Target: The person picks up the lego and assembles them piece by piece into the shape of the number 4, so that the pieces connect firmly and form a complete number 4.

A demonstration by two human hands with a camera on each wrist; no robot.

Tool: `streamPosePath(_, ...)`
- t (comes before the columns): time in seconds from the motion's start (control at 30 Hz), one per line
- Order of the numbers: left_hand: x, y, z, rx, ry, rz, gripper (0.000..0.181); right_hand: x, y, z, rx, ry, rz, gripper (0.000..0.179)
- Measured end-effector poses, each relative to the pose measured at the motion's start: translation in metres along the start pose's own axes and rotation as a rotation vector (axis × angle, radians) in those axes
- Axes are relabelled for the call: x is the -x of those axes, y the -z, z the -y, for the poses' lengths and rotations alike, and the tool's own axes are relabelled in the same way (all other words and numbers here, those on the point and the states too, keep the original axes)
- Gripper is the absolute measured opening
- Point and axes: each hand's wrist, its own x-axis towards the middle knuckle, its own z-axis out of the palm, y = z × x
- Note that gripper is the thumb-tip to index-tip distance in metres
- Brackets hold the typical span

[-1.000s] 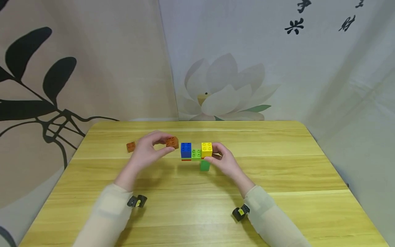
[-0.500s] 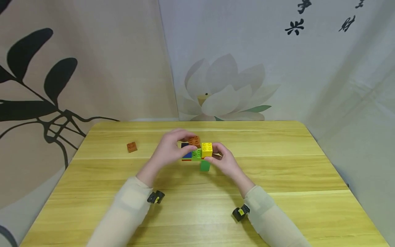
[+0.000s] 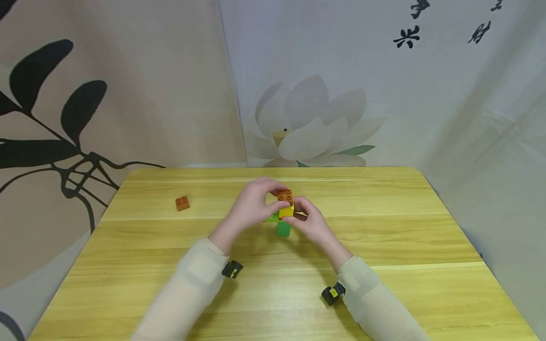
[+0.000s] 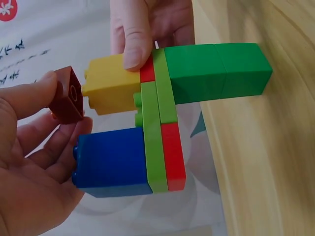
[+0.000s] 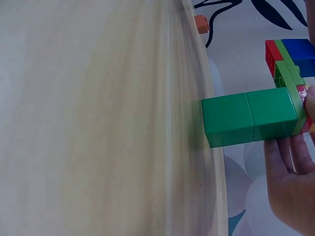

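My left hand (image 3: 254,202) pinches a reddish-brown brick (image 4: 68,96) between thumb and fingers. In the left wrist view that brick stands right at the studs of a yellow brick (image 4: 112,84), with its hollow underside facing them. The yellow brick belongs to a built structure of toy bricks, which my right hand (image 3: 312,221) grips beside the yellow and red pieces. Two green bricks (image 4: 216,73) stacked together form its foot, below light-green plates (image 4: 153,142). A blue brick (image 4: 113,161) and a red piece (image 4: 173,156) sit at its other end; my left hand hides the blue one in the head view.
Another brown brick (image 3: 182,203) lies alone on the wooden table (image 3: 273,293), toward the far left. Behind the table's far edge hangs a printed cloth backdrop (image 3: 315,94). A small black device (image 3: 232,269) is strapped at the left wrist.
My left hand has carried the brown brick rightward, past the blue brick, to over the yellow one. The right hand and the structure have stayed in place.
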Motion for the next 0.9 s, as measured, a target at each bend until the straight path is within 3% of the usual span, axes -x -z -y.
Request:
streamPosePath(0.23, -0.003, -0.003, -0.003, -0.028, 0.033, 0.029, 0.031, -0.008, 0.000, -0.028, -0.006, 0.001, -0.007, 0.036)
streamPosePath(0.6, -0.006, -0.005, 0.000, -0.041, 0.058, 0.076, 0.026, -0.007, 0.001, -0.030, 0.016, 0.017, -0.007, 0.036)
streamPosePath(0.9, -0.007, -0.006, 0.001, -0.008, 0.082, 0.079, 0.024, -0.007, 0.002, -0.031, 0.012, 0.012, -0.005, 0.036)
